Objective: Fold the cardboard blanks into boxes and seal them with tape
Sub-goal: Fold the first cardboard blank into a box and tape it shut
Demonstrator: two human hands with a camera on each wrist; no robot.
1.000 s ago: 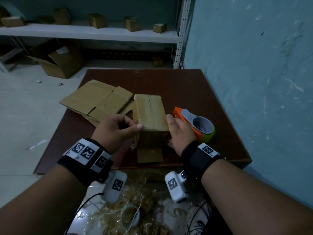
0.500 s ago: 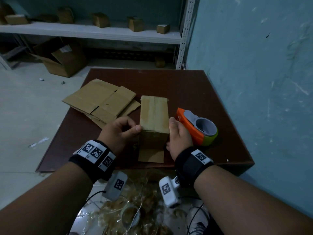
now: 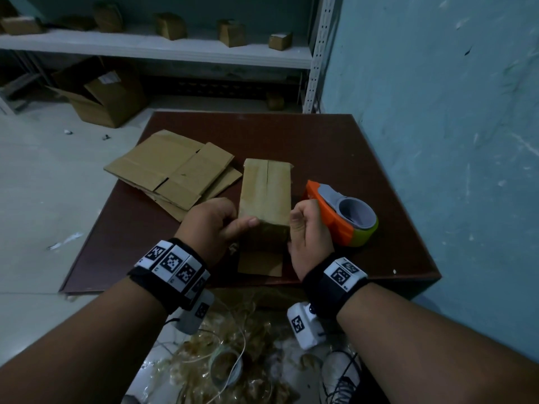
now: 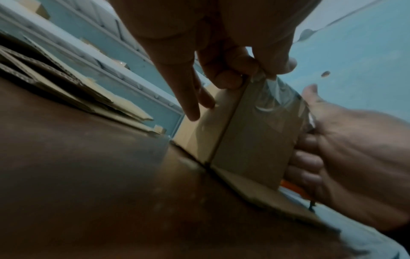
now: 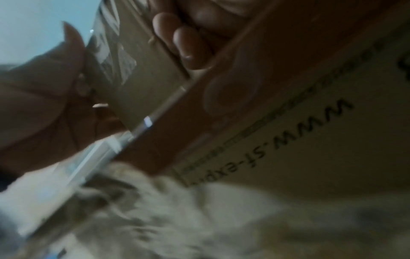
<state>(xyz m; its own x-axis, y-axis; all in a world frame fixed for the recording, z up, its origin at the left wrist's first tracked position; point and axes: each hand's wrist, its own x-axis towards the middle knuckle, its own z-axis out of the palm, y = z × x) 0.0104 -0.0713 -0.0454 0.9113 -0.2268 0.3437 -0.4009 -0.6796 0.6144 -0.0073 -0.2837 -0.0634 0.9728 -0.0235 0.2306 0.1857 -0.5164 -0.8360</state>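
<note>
A small folded cardboard box (image 3: 265,193) lies lengthwise on the brown table (image 3: 306,141), its top flaps meeting in a centre seam. My left hand (image 3: 242,220) holds its near left corner, thumb on top. In the left wrist view the left hand (image 4: 244,73) pinches the top edge of the near end, where clear tape (image 4: 279,98) shines on the box (image 4: 244,140). My right hand (image 3: 300,223) is curled against the box's right side. One flap (image 3: 259,262) lies flat on the table toward me. An orange tape dispenser (image 3: 344,217) sits just right of my right hand.
Flat cardboard blanks (image 3: 175,167) are stacked left of the box. A blue wall (image 3: 437,141) runs along the table's right side. A white shelf (image 3: 160,51) with several small boxes stands behind, an open carton (image 3: 108,97) on the floor. Tape scraps (image 3: 221,360) lie below the near edge.
The box has turned a little straighter on the table. My right hand's fingers have curled in against its right side. The left thumb stays on the top near edge.
</note>
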